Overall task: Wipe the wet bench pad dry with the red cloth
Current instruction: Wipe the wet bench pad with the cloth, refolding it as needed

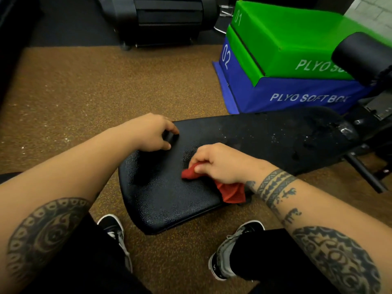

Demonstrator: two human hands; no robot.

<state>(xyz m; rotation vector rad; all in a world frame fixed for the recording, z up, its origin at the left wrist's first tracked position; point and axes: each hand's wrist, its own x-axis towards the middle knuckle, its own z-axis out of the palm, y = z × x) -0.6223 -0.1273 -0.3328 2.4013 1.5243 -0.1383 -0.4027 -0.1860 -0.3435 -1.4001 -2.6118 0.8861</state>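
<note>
The black bench pad (169, 194) runs from the near centre toward the right. Water drops glisten on its far right part, while the wide near end looks matte. My right hand (218, 163) presses the bunched red cloth (230, 190) onto the middle of the pad; most of the cloth sticks out under my palm near the pad's front edge. At the pad's far left edge my left hand (151, 132) holds a small black object (169, 136), partly hidden by the fingers.
Stacked green and blue plyo boxes (286, 66) stand behind the bench. A black roller pad (364, 56) and the bench frame (364, 170) are at the right. A black machine (167, 20) stands at the back. My two shoes rest on the brown speckled floor (84, 92) below the pad.
</note>
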